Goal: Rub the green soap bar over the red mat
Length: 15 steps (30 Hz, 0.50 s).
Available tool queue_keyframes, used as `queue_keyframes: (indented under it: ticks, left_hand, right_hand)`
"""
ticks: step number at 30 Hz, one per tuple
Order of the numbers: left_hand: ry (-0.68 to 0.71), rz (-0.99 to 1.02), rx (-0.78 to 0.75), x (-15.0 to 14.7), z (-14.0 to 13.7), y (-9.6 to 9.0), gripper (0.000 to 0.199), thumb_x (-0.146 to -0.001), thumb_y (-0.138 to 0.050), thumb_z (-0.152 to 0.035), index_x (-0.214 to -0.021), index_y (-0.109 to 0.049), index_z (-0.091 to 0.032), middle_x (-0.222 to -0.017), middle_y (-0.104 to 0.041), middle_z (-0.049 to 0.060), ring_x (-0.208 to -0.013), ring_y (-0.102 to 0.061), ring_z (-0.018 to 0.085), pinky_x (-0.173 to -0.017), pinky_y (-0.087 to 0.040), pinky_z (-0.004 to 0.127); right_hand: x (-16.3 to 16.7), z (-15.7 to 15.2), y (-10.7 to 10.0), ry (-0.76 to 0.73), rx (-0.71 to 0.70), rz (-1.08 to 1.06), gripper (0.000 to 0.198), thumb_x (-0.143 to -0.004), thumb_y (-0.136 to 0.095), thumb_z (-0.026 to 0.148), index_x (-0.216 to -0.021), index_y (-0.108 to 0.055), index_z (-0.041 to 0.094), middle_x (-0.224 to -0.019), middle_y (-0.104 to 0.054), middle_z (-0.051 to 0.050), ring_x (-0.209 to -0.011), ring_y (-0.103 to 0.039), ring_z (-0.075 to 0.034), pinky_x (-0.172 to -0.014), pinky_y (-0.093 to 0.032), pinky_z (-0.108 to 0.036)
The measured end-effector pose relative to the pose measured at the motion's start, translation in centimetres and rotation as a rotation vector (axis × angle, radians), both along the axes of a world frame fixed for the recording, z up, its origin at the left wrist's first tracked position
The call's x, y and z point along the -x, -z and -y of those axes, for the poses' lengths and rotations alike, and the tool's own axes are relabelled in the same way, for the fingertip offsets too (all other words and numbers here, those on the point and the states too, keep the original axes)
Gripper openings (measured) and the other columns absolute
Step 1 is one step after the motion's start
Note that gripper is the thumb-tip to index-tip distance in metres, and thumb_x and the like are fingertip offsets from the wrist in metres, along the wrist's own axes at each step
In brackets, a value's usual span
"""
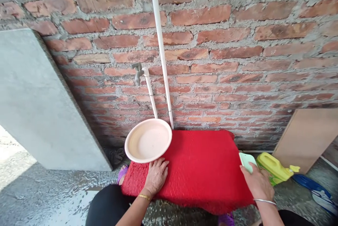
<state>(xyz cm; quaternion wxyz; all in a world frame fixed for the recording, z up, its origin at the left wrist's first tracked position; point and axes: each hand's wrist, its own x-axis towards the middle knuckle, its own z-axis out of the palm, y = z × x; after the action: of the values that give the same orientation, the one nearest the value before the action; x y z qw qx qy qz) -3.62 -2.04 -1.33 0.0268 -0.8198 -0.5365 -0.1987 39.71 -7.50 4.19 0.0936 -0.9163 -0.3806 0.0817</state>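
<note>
A red, shaggy cloth (pixel 203 162) covers a low, flat surface in front of me. At its left back corner stands a pale pink basin (pixel 148 140), with no clear sign of how much water is in it. My left hand (pixel 157 176) lies flat on the cloth, fingers slightly apart, their tips by the basin's near rim. At the cloth's right edge, my right hand (pixel 260 182) grips a pale green flat block (pixel 247 162) with rounded corners. Its underside is hidden, so its exact kind is unclear.
A tap (pixel 137 73) on a white pipe rises behind the basin, before a brick wall. Beyond my right hand are a yellow jug (pixel 277 166), blue slippers (pixel 314 187) and a leaning brown board (pixel 307 138). A grey slab (pixel 50 102) leans left; the floor is wet.
</note>
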Motion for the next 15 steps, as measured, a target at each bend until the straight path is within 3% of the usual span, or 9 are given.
queue_keyframes:
  ticks: [3,7,10,12,15]
  left_hand:
    - [-0.008,0.000,0.003,-0.1,0.0,-0.2,0.030,-0.090,-0.048,-0.017,-0.114,-0.065,-0.026,-0.117,-0.064,0.006,-0.112,-0.055,0.024,-0.101,-0.037,0.045]
    - [-0.010,0.009,0.000,0.0,0.1,-0.3,0.030,-0.090,-0.049,-0.018,-0.114,-0.065,-0.027,-0.117,-0.063,0.006,-0.113,-0.055,0.024,-0.101,-0.037,0.045]
    - [-0.009,0.022,-0.007,0.1,0.2,-0.3,0.030,-0.090,-0.051,-0.017,-0.113,-0.066,-0.027,-0.117,-0.064,0.005,-0.113,-0.055,0.023,-0.101,-0.038,0.044]
    - [-0.011,0.023,-0.014,0.2,0.1,-0.2,0.030,-0.089,-0.051,-0.016,-0.113,-0.066,-0.027,-0.117,-0.064,0.005,-0.112,-0.055,0.023,-0.101,-0.038,0.043]
    - [-0.005,0.019,-0.016,0.2,0.1,-0.1,0.030,-0.090,-0.051,-0.017,-0.113,-0.066,-0.027,-0.117,-0.064,0.005,-0.112,-0.056,0.023,-0.101,-0.038,0.043]
  right_hand:
    - [5.6,-1.6,0.0,-0.207,-0.069,0.003,0.059,-0.091,-0.032,0.055,-0.135,-0.053,0.022,-0.107,-0.054,-0.013,-0.089,-0.063,-0.026,-0.079,-0.048,-0.036]
    - [16.9,-3.7,0.2,-0.739,-0.126,-0.066,0.043,-0.086,-0.050,0.041,-0.126,-0.060,0.027,-0.106,-0.055,-0.008,-0.090,-0.061,-0.021,-0.082,-0.046,-0.031]
    - [21.8,-4.2,0.1,-1.021,-0.151,-0.087,0.040,-0.081,-0.058,0.038,-0.120,-0.063,0.030,-0.106,-0.056,-0.005,-0.096,-0.059,-0.022,-0.088,-0.043,-0.031]
    - [21.5,-4.6,0.0,-1.034,-0.148,-0.071,0.041,-0.081,-0.058,0.037,-0.121,-0.063,0.030,-0.107,-0.056,-0.006,-0.096,-0.059,-0.022,-0.089,-0.043,-0.031]
    - [16.0,-5.0,0.0,-0.770,-0.105,-0.027,0.041,-0.084,-0.053,0.039,-0.122,-0.063,0.029,-0.105,-0.055,-0.007,-0.091,-0.060,-0.022,-0.085,-0.045,-0.032]
